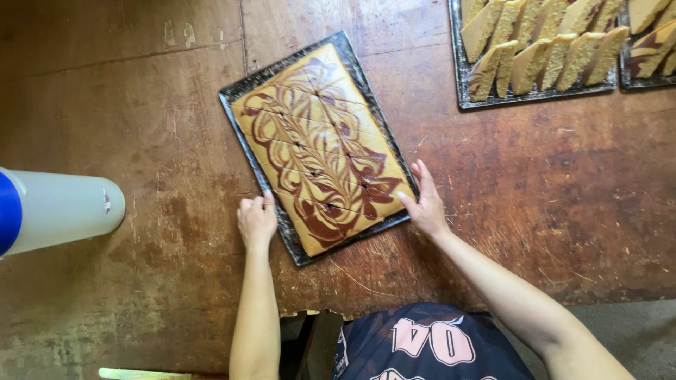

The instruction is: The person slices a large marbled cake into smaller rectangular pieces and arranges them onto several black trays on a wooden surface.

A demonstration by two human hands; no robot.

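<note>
While both arms reach forward over the worn brown desk [141,127], a dark rectangular tray [248,86] lies between the two hands, set at a slant so that its long sides run from upper left to lower right. On the tray sits a flat marbled cake [320,144], yellow with brown swirls, already cut into pieces that lie close together in their original slab.

At the tray's near left edge is the left hand [257,222], fingers curled in loosely and the fingertips touching the dark rim close to the lower corner. It grips nothing that can be seen; the knuckles face up and the fingers are bunched together rather than spread.

On the opposite side, the right hand [424,204] rests against the tray's lower right edge, fingers stretched out and slightly fanned, the tips laid on the rim just beside the cake. So the tray is flanked by the hands, touched on both sides near its close end.

Farther off, at the upper right, a second tray [461,70] carries tan cake slices [542,49] stood on edge in rows, with a third tray [658,81] just beside it. A pale cylinder with a blue end [60,207] lies on the desk at the left, well apart from the hands.
</note>
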